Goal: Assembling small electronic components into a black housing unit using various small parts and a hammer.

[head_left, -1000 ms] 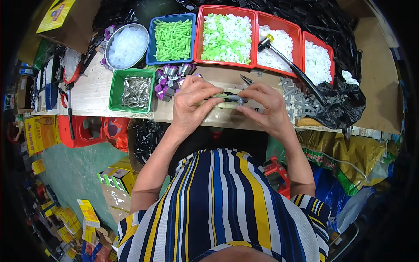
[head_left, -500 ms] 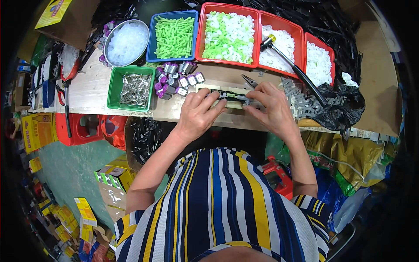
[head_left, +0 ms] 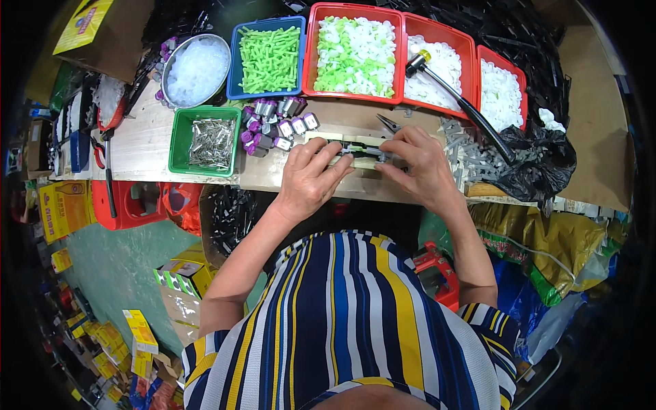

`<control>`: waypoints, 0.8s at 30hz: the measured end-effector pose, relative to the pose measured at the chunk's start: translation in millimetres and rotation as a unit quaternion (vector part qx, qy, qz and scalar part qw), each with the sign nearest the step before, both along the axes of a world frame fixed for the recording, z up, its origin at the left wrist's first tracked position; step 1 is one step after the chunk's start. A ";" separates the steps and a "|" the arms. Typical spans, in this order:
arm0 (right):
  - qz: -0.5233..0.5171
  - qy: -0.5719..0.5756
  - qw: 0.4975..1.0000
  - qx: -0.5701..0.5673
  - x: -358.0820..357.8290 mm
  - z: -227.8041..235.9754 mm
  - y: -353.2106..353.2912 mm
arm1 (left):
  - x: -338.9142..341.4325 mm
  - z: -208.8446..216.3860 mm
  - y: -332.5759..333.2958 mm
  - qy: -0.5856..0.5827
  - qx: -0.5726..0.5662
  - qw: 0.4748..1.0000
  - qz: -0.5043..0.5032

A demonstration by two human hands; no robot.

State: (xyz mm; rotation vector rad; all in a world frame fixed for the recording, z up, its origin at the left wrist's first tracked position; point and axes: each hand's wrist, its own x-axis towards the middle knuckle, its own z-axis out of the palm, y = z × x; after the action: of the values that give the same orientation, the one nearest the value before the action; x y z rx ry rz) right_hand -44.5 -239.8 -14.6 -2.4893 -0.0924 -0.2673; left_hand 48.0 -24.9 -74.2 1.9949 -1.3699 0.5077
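While both of your hands are working near the table's near edge, a row of containers is standing along its far side. From left to right, a round bowl is holding clear, whitish bits, a blue tray is holding green sticks, and a large red tray is holding mixed green and white pieces. Two smaller red trays are carrying white pieces, and a hammer is lying across them. Nearer the front edge, a green tray is holding metal pins.

Between your hands, a narrow grey, green and black part is resting on a pale block, a little in from the near edge. Its long axis is running left to right, roughly along that edge; you cannot tell which end is the front. Your left hand is clamping its thumb and fingertips on the part's left portion, and your right hand is pinching the right end. Pliers are lying just beyond your right fingers.
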 end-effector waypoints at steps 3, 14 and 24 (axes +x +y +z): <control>0.005 -0.013 1.000 0.001 0.6 -5.4 -0.3 | -0.3 -0.1 -0.4 0.005 -0.002 1.000 -0.001; -0.023 -0.033 0.998 0.050 -2.4 -11.8 1.3 | 1.1 -2.4 0.6 0.014 -0.009 1.000 -0.005; -0.040 -0.043 0.995 0.079 -6.7 -21.3 3.9 | -0.3 0.4 -0.4 0.012 -0.008 1.000 -0.003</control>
State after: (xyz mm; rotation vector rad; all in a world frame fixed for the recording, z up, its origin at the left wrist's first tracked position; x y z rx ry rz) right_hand -51.2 -235.9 -35.9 -2.3266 -0.0064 -0.4009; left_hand 47.7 -25.3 -73.8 1.9775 -1.3514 0.4886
